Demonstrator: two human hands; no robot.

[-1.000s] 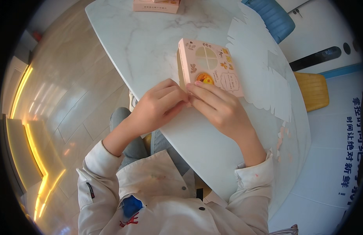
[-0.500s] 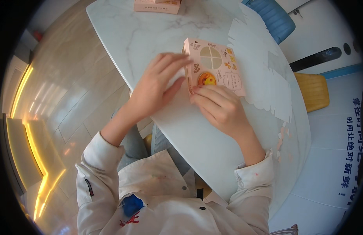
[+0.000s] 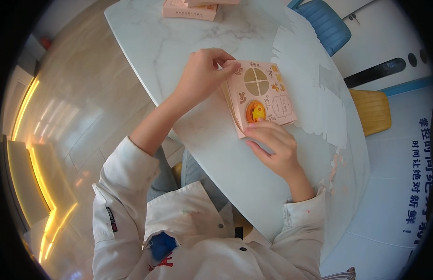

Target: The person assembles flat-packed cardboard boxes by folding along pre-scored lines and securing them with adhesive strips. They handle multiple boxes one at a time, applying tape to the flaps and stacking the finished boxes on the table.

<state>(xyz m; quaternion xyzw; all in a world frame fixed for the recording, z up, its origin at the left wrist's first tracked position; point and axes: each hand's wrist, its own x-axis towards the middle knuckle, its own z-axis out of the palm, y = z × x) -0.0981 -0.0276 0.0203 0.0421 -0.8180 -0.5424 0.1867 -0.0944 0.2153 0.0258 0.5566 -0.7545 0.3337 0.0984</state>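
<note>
A flat pink cardboard box (image 3: 284, 88) lies on the marble-patterned table, its lid printed with leaves, a round four-pane window and a yellow tart picture. Along its left side the lid and the lower part show as separate layers. At the far left corner, my left hand (image 3: 205, 74) is closed on the box, thumb on top and the other fingers partly hidden behind it. My right hand (image 3: 277, 147) bends its fingers over the near edge beside the tart picture, with the thumb lower down in front of that edge.
More pink boxes (image 3: 188, 10) are stacked at the table's far edge. White paper-like sheets with jagged edges (image 3: 303, 51) cover the table (image 3: 212, 140) to the right, with small pink scraps (image 3: 336, 163) nearer. A blue chair (image 3: 324, 25) and a yellow chair (image 3: 371, 112) stand beyond.
My left hand has moved up and right onto the box's far left corner. The box has shifted slightly nearer and turned, and my right hand has slid nearer along with its edge.
</note>
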